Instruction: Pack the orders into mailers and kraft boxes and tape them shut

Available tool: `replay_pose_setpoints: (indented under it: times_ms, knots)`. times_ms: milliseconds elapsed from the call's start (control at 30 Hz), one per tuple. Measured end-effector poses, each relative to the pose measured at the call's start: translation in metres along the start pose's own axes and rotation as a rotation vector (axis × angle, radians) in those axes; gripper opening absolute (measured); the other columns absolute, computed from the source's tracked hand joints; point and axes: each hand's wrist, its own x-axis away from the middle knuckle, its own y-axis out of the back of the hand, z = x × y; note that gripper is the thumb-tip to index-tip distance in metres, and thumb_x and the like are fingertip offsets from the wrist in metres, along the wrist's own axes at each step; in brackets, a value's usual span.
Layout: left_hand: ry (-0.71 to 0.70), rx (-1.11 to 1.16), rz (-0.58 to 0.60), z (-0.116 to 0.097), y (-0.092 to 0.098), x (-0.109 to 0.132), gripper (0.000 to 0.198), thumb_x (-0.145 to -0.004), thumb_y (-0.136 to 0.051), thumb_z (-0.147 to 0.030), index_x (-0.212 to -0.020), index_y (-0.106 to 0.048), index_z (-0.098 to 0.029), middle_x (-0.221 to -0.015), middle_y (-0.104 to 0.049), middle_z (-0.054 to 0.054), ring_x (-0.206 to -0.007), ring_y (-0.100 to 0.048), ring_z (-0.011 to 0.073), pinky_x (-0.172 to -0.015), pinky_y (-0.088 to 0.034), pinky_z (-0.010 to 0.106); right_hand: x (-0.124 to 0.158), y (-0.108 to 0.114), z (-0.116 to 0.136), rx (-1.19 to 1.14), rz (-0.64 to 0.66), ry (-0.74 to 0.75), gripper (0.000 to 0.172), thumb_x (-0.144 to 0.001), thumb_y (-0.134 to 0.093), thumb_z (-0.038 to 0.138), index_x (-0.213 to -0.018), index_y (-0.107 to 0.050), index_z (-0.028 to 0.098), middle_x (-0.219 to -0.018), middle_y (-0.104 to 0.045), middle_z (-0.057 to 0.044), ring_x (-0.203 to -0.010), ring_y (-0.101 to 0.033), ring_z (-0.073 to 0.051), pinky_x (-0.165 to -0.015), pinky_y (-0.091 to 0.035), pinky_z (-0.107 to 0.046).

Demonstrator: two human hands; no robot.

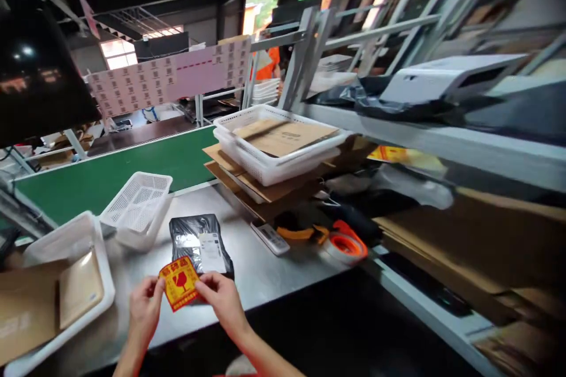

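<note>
My left hand (145,308) and my right hand (224,298) pinch the two sides of a yellow and red fragile sticker (179,282), held just above the near edge of the grey table (265,268). Right behind the sticker lies a black plastic package (198,241) with a white label on it. Both hands are closed on the sticker's edges.
A small white basket (137,207) stands left of the package. A white tray (95,235) with brown envelopes sits at far left. Stacked white baskets (274,150) on cardboard, a remote (270,238) and an orange tape dispenser (347,242) lie right. A green conveyor (110,174) runs behind.
</note>
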Motion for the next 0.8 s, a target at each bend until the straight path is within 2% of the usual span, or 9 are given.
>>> replay_pose_setpoints:
  times_ms: [100, 200, 267, 333, 400, 500, 633, 800]
  knots:
    - [-0.112, -0.143, 0.183, 0.000, -0.059, -0.067, 0.051, -0.095, -0.058, -0.067, -0.078, -0.073, -0.022, -0.078, -0.076, 0.006, -0.076, -0.072, 0.0230, -0.075, -0.059, 0.034, -0.046, 0.046, -0.004, 0.197, -0.083, 0.067, 0.031, -0.081, -0.075, 0.049, -0.069, -0.070, 0.021, -0.068, -0.072, -0.004, -0.067, -0.066, -0.021, -0.067, -0.054, -0.033]
    - [-0.254, -0.342, 0.202, 0.006, -0.115, -0.126, 0.042, -0.096, -0.055, -0.056, -0.074, -0.069, -0.023, -0.093, -0.076, 0.009, -0.091, -0.072, 0.0253, -0.089, -0.058, 0.041, -0.102, 0.073, -0.008, 0.390, -0.150, 0.092, 0.023, -0.085, -0.064, 0.037, -0.068, -0.068, 0.022, -0.075, -0.073, -0.004, -0.075, -0.069, -0.022, -0.074, -0.054, -0.033]
    - [-0.248, -0.449, 0.206, 0.013, -0.143, -0.156, 0.037, -0.095, -0.056, -0.050, -0.071, -0.067, -0.023, -0.102, -0.076, 0.012, -0.099, -0.072, 0.0272, -0.094, -0.058, 0.044, -0.139, 0.084, -0.011, 0.448, -0.175, 0.066, 0.020, -0.084, -0.063, 0.031, -0.066, -0.067, 0.022, -0.080, -0.073, -0.006, -0.080, -0.070, -0.022, -0.079, -0.053, -0.033]
    - [-0.215, -0.516, 0.206, 0.020, -0.164, -0.177, 0.033, -0.094, -0.058, -0.044, -0.071, -0.066, -0.023, -0.106, -0.076, 0.013, -0.103, -0.071, 0.0284, -0.097, -0.057, 0.046, -0.172, 0.091, -0.015, 0.460, -0.190, 0.033, 0.019, -0.083, -0.065, 0.028, -0.064, -0.066, 0.022, -0.082, -0.073, -0.006, -0.082, -0.070, -0.023, -0.081, -0.053, -0.033]
    - [-0.191, -0.544, 0.209, 0.026, -0.178, -0.190, 0.029, -0.094, -0.058, -0.040, -0.072, -0.066, -0.023, -0.104, -0.076, 0.014, -0.102, -0.071, 0.0286, -0.097, -0.056, 0.046, -0.195, 0.096, -0.020, 0.471, -0.192, 0.006, 0.021, -0.083, -0.066, 0.027, -0.062, -0.065, 0.022, -0.079, -0.072, -0.006, -0.079, -0.069, -0.022, -0.078, -0.052, -0.032]
    - [-0.169, -0.581, 0.215, 0.032, -0.188, -0.194, 0.028, -0.095, -0.056, -0.037, -0.075, -0.068, -0.022, -0.104, -0.077, 0.012, -0.101, -0.071, 0.0287, -0.097, -0.054, 0.048, -0.211, 0.101, -0.028, 0.481, -0.188, -0.009, 0.023, -0.080, -0.069, 0.024, -0.058, -0.062, 0.022, -0.075, -0.070, -0.004, -0.074, -0.068, -0.020, -0.074, -0.050, -0.030]
    - [-0.161, -0.640, 0.229, 0.037, -0.190, -0.189, 0.027, -0.096, -0.057, -0.036, -0.078, -0.072, -0.021, -0.113, -0.077, 0.012, -0.110, -0.070, 0.0303, -0.104, -0.049, 0.052, -0.209, 0.105, -0.039, 0.479, -0.181, -0.007, 0.022, -0.079, -0.069, 0.022, -0.059, -0.061, 0.023, -0.076, -0.070, -0.003, -0.072, -0.067, -0.019, -0.073, -0.051, -0.029]
    - [-0.161, -0.713, 0.238, 0.038, -0.191, -0.182, 0.026, -0.097, -0.060, -0.033, -0.080, -0.075, -0.020, -0.119, -0.077, 0.012, -0.115, -0.069, 0.0312, -0.104, -0.046, 0.053, -0.204, 0.111, -0.047, 0.461, -0.139, 0.004, 0.020, -0.083, -0.066, 0.025, -0.063, -0.063, 0.023, -0.078, -0.070, -0.003, -0.072, -0.067, -0.019, -0.073, -0.052, -0.030]
